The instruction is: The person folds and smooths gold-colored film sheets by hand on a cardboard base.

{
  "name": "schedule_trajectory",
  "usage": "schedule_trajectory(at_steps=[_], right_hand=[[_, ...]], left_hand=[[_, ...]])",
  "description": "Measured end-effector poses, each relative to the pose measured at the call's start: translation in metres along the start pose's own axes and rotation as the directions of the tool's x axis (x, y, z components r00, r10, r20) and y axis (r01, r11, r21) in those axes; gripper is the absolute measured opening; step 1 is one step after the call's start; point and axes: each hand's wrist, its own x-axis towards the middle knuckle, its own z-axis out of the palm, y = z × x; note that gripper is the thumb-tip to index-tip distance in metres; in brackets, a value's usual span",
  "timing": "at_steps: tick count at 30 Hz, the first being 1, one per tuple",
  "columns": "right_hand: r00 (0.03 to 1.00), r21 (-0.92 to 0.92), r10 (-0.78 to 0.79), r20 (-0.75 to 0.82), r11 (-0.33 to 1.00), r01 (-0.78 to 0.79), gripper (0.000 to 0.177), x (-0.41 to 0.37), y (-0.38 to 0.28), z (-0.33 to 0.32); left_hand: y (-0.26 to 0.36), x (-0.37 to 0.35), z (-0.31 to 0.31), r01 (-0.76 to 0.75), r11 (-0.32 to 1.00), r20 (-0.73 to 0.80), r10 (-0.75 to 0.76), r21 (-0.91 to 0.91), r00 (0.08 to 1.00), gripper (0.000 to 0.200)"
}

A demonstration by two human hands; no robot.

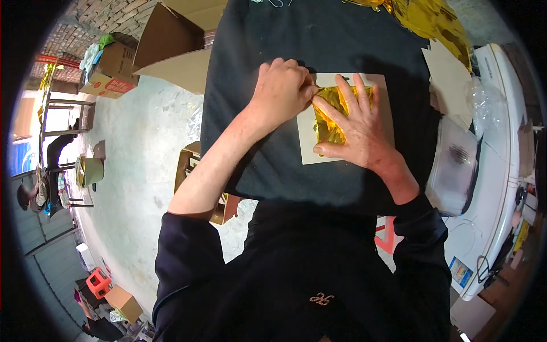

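Note:
A pale square card (307,149) lies on a black cloth-covered surface (273,168) in front of me. On the card rests a shiny, crinkled sheet of gold foil (329,134), smaller than the card. My right hand (360,128) is laid over the foil with its fingers spread, pressing it against the card and hiding part of it. At the foil's upper left corner, my left hand (283,91) is closed, its thumb and fingertips pinching the edge. A small dark slot shows near the card's top edge.
More gold foil (441,25) is heaped at the far right corner. Beside it are pale card pieces (450,82), a clear plastic packet (453,174) and a white surface (493,194). An open cardboard box (171,48) stands left. Other people are at the left edge, by a red stool (99,283).

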Motion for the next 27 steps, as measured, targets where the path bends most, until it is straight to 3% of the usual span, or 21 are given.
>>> schedule_trajectory(at_steps=[3, 9, 15, 18, 25, 27], right_hand=[[1.000, -0.015, -0.004, -0.021, 1.000, 0.004, 0.092, 0.000, 0.000, 0.002], [1.000, -0.020, 0.007, -0.023, 1.000, -0.007, 0.094, -0.003, 0.000, 0.001], [0.999, -0.074, 0.036, 0.032, 0.997, -0.034, 0.096, -0.002, -0.002, 0.002], [0.996, -0.061, 0.058, 0.066, 0.997, -0.054, 0.099, -0.001, -0.003, 0.001], [0.990, -0.081, 0.076, 0.117, 0.994, -0.067, 0.099, 0.000, -0.002, -0.001], [0.986, -0.073, 0.085, 0.146, 0.994, -0.075, 0.099, 0.000, -0.002, -0.001]], left_hand=[[0.006, 0.009, -0.003, -0.009, 0.992, 0.119, -0.006, 0.129, 0.993, 0.026], [0.015, 0.008, 0.004, 0.023, 0.960, 0.083, -0.049, 0.280, 0.995, 0.027], [0.012, 0.005, 0.003, 0.055, 0.984, 0.070, -0.068, 0.171, 0.995, 0.019], [0.003, 0.000, 0.001, -0.012, 1.000, 0.004, 0.012, 0.021, 1.000, 0.012], [0.001, 0.001, 0.009, -0.273, 0.958, -0.160, 0.257, -0.088, 0.953, 0.012], [0.011, -0.004, 0.005, -0.184, 0.958, -0.122, 0.159, -0.222, 0.980, 0.014]])
